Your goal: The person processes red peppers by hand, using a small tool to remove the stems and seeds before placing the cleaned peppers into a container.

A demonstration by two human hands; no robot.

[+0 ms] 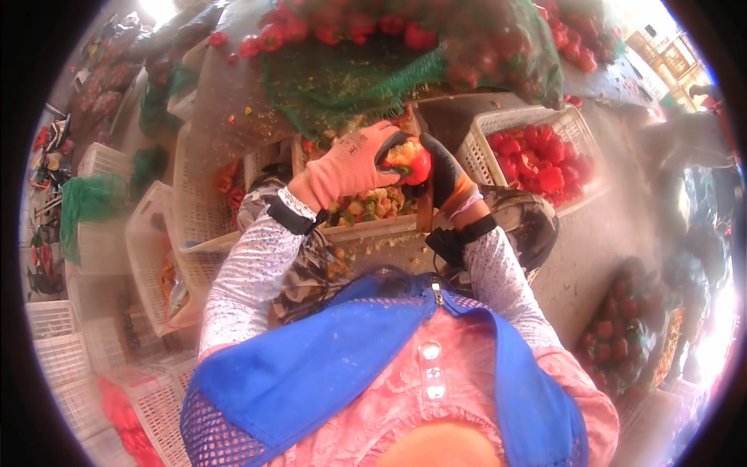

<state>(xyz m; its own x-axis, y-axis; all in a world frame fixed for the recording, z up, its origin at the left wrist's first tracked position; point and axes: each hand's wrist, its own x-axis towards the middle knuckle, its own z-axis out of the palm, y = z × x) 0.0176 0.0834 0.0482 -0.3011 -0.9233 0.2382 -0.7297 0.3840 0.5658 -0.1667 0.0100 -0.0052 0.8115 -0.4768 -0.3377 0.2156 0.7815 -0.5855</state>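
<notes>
My left hand [350,162], in an orange glove with dark fingertips, is closed around a red bell pepper [419,165]. The pepper's top looks cut, and pale yellowish flesh shows at its left side. On the pepper's right side, my right hand [449,175], in a dark and orange glove, has its fingers curled. A brown handle [425,212] sticks out below that palm; the tool's other end is hidden. Under both hands stands a white crate [366,231] of pale cores and green stem scraps [369,205].
At right stands a white crate [585,128] of red peppers [545,159]. More crates [191,191] stand at left. Ahead, green netting [350,86] lies below heaped red peppers [334,31]. Filled sacks [618,331] lie at the lower right.
</notes>
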